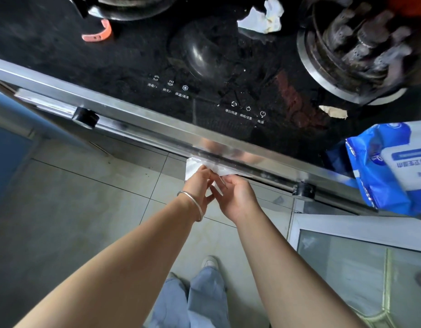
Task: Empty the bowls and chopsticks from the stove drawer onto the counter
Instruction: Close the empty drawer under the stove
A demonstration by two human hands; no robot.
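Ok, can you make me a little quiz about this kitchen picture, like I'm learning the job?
1. True or false: both hands are holding the white wipe at the stove's steel front edge.
2. Which wrist wears the silver bangle? A) left B) right C) neither
3. Fill in: the blue wipes pack lies at the stove's ____ end, seen from the person.

Key
1. True: the left hand and the right hand both pinch it.
2. A
3. right

No bowls or chopsticks show yet.
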